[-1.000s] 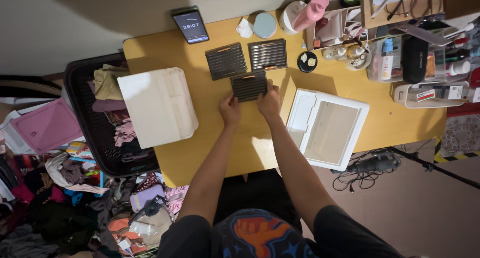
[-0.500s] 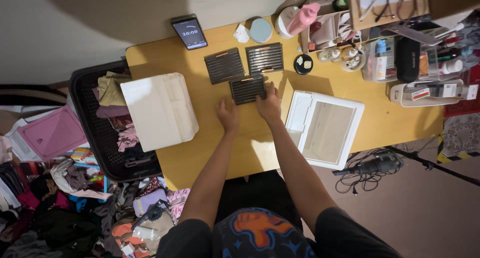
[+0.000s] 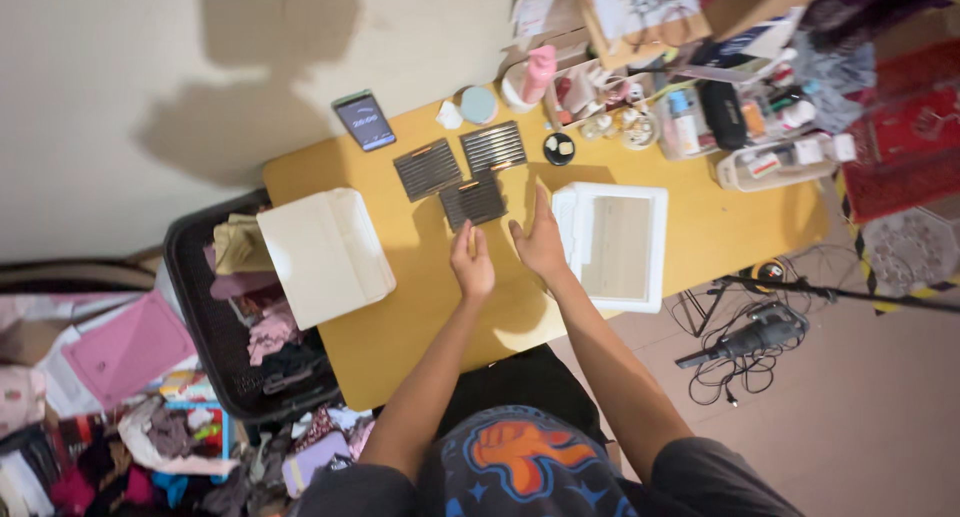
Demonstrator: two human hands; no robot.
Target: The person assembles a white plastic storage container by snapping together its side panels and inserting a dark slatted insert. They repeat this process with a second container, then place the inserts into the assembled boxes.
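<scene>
— Where are the hands?
— Both rest low on the yellow surface [image 3: 690, 227]. The left hand [image 3: 473, 267] and the right hand [image 3: 541, 242] lie just below a dark ribbed panel [image 3: 474, 201]; fingers loosely spread, holding nothing.
— And the panel?
— Flat near the surface's middle, beneath two more ribbed panels [image 3: 427, 169], between a white box [image 3: 322, 253] and a white tray [image 3: 612, 244].

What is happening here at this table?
A person sits at a yellow table, both hands open and empty. The left hand and the right hand lie just below a dark ribbed panel, not gripping it. Two more panels lie behind it. A white tray is beside the right hand, a white box to the left.
</scene>
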